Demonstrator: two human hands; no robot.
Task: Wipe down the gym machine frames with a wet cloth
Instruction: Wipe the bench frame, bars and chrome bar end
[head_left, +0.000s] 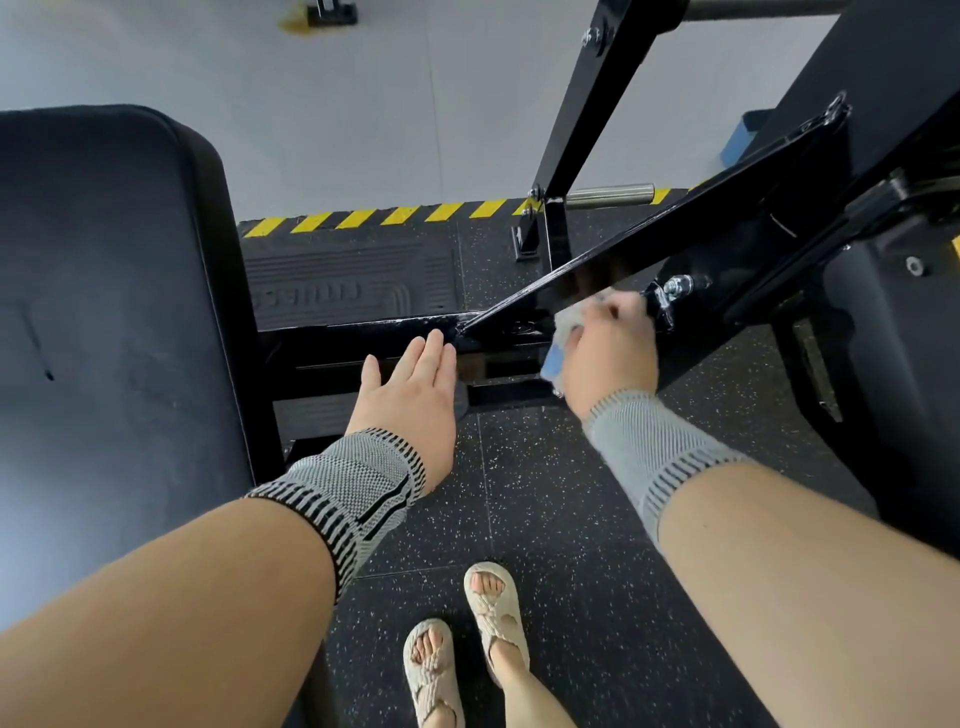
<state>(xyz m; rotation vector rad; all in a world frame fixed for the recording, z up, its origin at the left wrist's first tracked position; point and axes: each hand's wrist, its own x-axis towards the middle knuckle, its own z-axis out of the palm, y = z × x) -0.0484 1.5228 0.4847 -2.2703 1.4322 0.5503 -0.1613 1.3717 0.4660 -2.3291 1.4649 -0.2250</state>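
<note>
A black gym machine frame fills the right and middle of the view, with a slanted black beam (670, 244) running down to a low cross bar (363, 332). My right hand (610, 348) is closed around a white and blue cloth (563, 338) and presses it against the frame just below the slanted beam, near a bolt (678, 286). My left hand (410, 389) is flat with fingers together and extended, empty, its fingertips at the wet, shiny cross bar. Both wrists wear grey knitted bands.
A large black padded seat (109, 322) takes up the left side. An upright black post (582, 119) rises behind the beam. Yellow-black hazard tape (384, 215) edges the speckled rubber floor (545, 493). My feet in beige sandals (462, 639) stand below.
</note>
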